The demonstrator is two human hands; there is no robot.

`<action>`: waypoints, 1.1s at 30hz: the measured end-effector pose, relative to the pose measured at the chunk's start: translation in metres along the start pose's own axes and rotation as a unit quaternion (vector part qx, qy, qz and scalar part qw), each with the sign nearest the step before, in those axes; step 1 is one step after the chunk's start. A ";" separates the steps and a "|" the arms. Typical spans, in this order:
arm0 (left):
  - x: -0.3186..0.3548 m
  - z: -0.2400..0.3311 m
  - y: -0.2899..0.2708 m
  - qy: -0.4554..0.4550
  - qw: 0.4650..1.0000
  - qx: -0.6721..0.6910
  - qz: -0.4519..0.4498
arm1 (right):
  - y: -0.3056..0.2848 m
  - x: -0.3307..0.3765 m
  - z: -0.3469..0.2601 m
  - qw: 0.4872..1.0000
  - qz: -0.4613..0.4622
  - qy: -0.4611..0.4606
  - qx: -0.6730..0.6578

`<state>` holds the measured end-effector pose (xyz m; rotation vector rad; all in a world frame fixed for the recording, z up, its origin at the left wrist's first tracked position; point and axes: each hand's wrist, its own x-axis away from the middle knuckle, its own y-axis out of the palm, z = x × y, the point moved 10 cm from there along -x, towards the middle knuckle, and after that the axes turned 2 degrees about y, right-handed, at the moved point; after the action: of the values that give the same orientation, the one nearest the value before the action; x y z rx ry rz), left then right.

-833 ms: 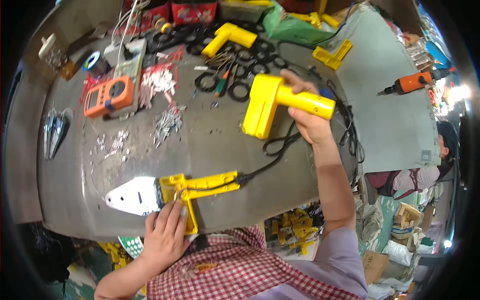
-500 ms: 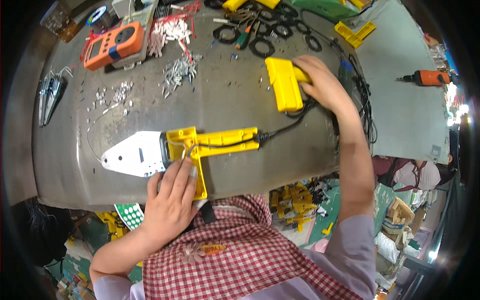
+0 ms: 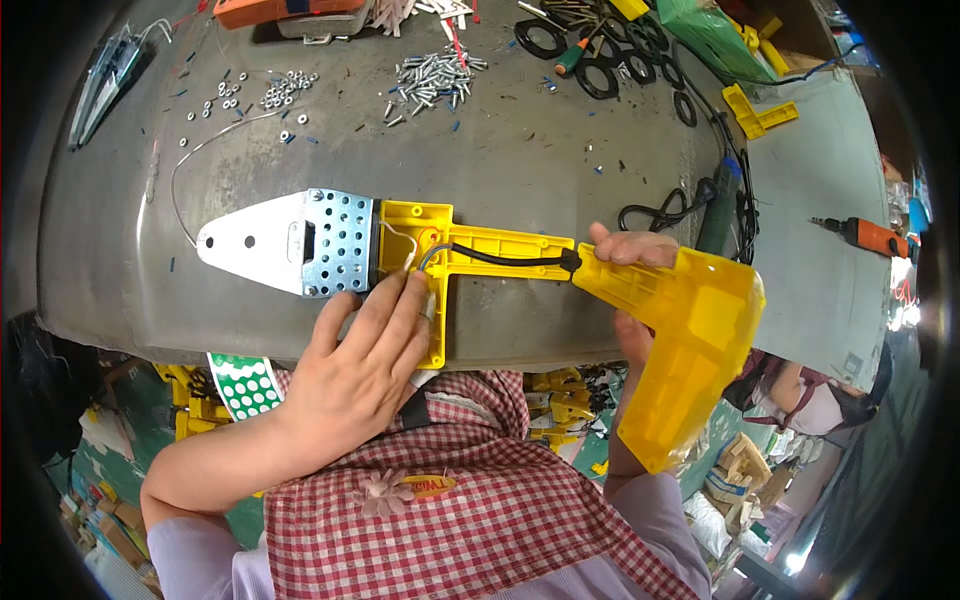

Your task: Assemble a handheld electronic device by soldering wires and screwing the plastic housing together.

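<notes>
A yellow open tool housing half with a perforated metal heating plate at its left end lies near the front edge of the grey workbench. A black cable and thin wires run inside it. My left hand rests on the housing's lower leg, fingertips beside the wires. My right hand holds a yellow cover half, tilted over the housing's right end.
Loose screws, nuts and washers are scattered at the back. Black rings, a screwdriver, an orange meter, pliers, a coiled black cord and an orange drill lie around.
My right hand has carried the yellow cover from the middle of the bench down to the housing's right end. The view has tilted down and closer. My left hand stays on the housing.
</notes>
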<state>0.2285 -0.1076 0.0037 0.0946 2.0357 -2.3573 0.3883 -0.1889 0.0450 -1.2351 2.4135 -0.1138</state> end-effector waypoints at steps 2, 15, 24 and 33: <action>0.001 -0.001 -0.002 -0.006 1.000 0.020 0.010 | 0.000 0.000 0.001 1.000 -0.010 0.003 -0.022; -0.001 -0.069 -0.090 0.015 0.952 0.172 0.251 | 0.088 -0.005 0.016 0.850 -0.111 -0.045 0.514; -0.014 -0.093 -0.068 0.018 0.950 0.189 0.248 | 0.099 -0.042 0.025 0.830 -0.310 -0.040 0.461; -0.037 -0.068 -0.038 -0.039 0.987 0.131 0.083 | 0.105 -0.092 0.043 0.897 -0.390 0.071 0.198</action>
<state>0.2653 -0.0355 0.0340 0.1671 1.6067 -2.4644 0.3740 -0.0479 0.0096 -1.9350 1.7129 -0.9016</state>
